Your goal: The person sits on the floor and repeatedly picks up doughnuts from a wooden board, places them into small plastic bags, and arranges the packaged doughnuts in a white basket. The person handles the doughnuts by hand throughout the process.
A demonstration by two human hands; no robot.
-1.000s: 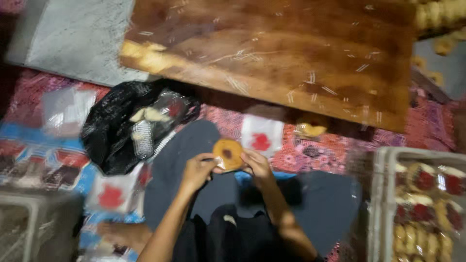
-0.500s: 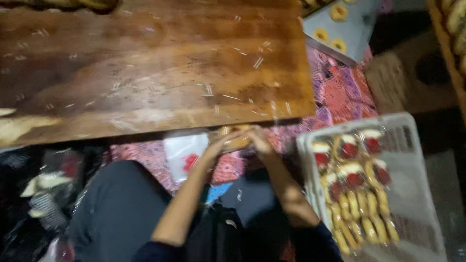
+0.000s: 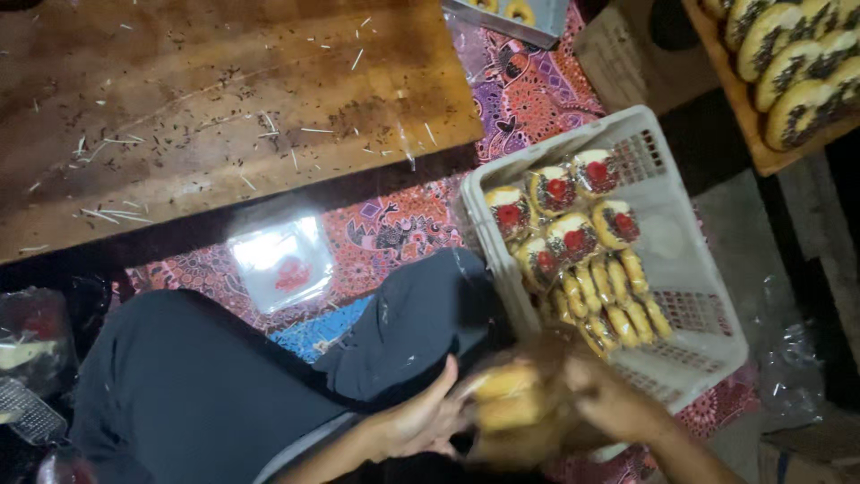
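Note:
My left hand (image 3: 421, 419) and my right hand (image 3: 609, 399) meet low in the view over my lap. Both grip a blurred, yellowish doughnut (image 3: 512, 394) wrapped in clear plastic, just in front of a grey plastic crate (image 3: 690, 269). The crate holds several packed doughnuts (image 3: 573, 242) with red marks on their wrappers, some flat and some stacked on edge. My dark trouser leg (image 3: 269, 376) lies below the hands.
A low wooden board (image 3: 215, 108) strewn with crumbs fills the upper left. An empty clear bag with a red mark (image 3: 282, 264) lies on the patterned mat (image 3: 528, 90). A wooden tray of chocolate-topped doughnuts (image 3: 797, 72) sits at the top right.
The view has swung right and down, bringing the crate to the middle. My hands have dropped from in front of the board to my lap, still on the wrapped doughnut.

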